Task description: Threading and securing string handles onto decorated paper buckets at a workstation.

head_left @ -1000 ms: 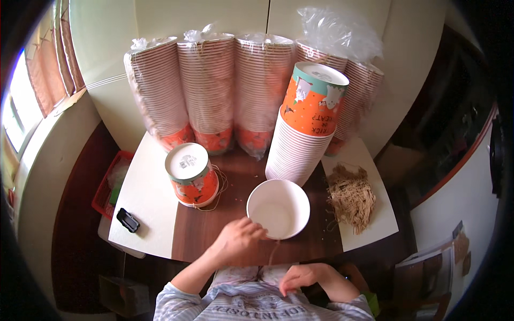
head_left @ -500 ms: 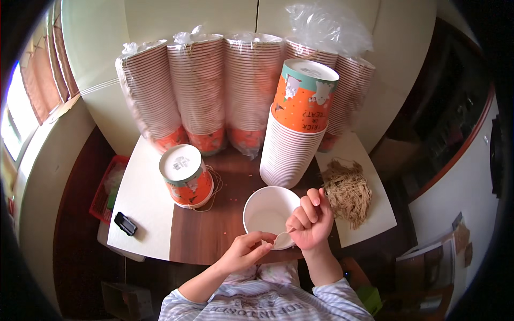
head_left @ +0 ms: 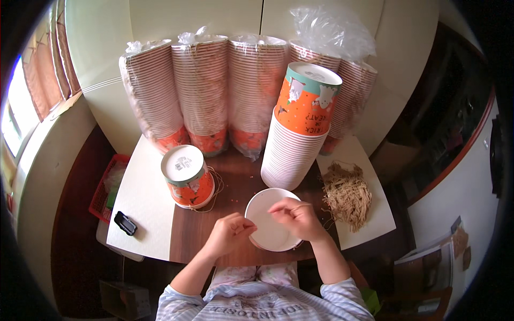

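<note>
A white-lined paper bucket (head_left: pixel 267 242) stands mouth up at the front of the table, tilted toward me. At its left rim my left hand (head_left: pixel 231 234) is closed, thumb and fingertips pinched together. My right hand (head_left: pixel 301 219) reaches over the mouth from the right, fingers bent and pressed together. Whatever the fingertips pinch is too thin to make out now. To the left, an orange and teal paper bucket (head_left: pixel 190 187) sits upside down, a thin string (head_left: pixel 217 187) looped beside it. A tangled bundle of tan strings (head_left: pixel 347 197) lies at the right.
Behind the bucket rises a tall nested stack of upside-down buckets (head_left: pixel 297 147). Several plastic-wrapped bucket stacks (head_left: pixel 201 91) line the back against the wall. A small black case (head_left: pixel 126 223) lies at the left edge, with a red basket (head_left: pixel 101 192) beyond it.
My hands have moved apart; the string stretched between them before no longer shows. My right hand has turned downward over the bucket's mouth. My left hand has shifted left and slightly up.
</note>
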`<state>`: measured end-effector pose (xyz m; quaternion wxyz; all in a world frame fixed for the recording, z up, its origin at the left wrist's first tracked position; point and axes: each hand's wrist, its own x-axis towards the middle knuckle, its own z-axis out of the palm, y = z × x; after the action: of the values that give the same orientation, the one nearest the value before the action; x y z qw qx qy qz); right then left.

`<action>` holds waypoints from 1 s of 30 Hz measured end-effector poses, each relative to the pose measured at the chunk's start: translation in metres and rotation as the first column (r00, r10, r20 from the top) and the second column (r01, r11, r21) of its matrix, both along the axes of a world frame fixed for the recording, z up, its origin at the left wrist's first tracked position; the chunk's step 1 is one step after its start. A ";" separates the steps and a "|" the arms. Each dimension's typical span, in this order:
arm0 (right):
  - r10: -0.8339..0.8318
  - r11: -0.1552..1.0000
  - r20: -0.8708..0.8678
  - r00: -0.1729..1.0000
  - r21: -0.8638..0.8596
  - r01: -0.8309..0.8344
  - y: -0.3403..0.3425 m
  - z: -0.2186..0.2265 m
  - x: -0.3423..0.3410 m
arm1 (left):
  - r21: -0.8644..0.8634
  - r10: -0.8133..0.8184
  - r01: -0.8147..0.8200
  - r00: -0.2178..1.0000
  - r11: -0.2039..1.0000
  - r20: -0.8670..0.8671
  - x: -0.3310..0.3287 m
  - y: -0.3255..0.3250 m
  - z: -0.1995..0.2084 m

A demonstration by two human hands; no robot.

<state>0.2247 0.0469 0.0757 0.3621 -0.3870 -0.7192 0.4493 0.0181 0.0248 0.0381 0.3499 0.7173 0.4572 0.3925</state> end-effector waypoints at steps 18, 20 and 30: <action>-0.217 0.952 0.307 0.926 0.278 0.131 0.048 -0.032 -0.016 | 0.305 -0.008 0.132 0.927 0.943 -0.376 0.012 0.084 -0.003; -0.292 0.953 0.367 0.883 0.187 0.238 0.053 -0.038 -0.014 | 0.275 -0.025 0.128 0.937 0.953 -0.348 0.015 0.089 -0.008; -0.393 0.909 0.466 0.793 0.330 0.256 0.057 -0.046 -0.015 | -0.111 -0.011 0.017 0.998 0.994 0.056 0.019 0.094 -0.041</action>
<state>0.2099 0.1040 0.0292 0.2709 -0.5638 -0.7629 0.1633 0.0374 0.1190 -0.0026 0.4045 0.6888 0.4634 0.3836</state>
